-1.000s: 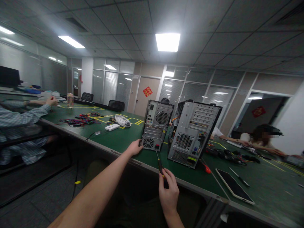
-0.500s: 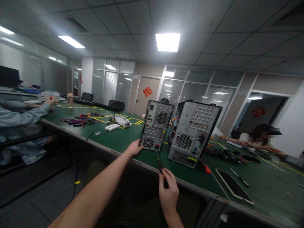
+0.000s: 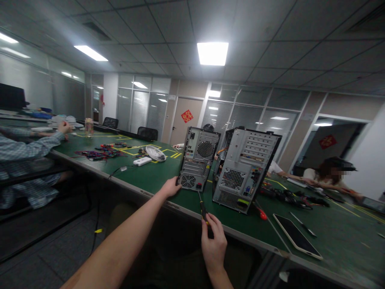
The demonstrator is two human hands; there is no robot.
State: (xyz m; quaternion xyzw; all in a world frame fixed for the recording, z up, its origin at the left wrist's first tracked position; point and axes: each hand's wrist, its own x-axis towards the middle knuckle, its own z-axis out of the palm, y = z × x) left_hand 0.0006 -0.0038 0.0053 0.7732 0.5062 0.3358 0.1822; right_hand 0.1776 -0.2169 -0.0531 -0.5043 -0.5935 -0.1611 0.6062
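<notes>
Two computer cases stand upright on the green table, backs toward me. My left hand (image 3: 171, 187) rests against the lower left edge of the smaller case (image 3: 197, 166); its fingertips pass out of sight behind that edge. With my right hand (image 3: 213, 237) I pinch the dark handle of a screwdriver (image 3: 203, 209). The screwdriver's tip points up at the bottom rear of the smaller case, below its red switch, and seems to touch it. The larger case (image 3: 240, 172) sits just to the right, with a green sticker low on its back.
A phone (image 3: 297, 236), a thin metal tool (image 3: 303, 224) and a red-handled tool (image 3: 262, 214) lie at right, near black cables (image 3: 285, 196). Colored wires (image 3: 102, 152), a white adapter (image 3: 142, 161) and a white round part (image 3: 155, 153) lie left. People sit at both sides.
My hands, the screwdriver and both cases look almost unmoved. At the far right, the other person's head has shifted slightly.
</notes>
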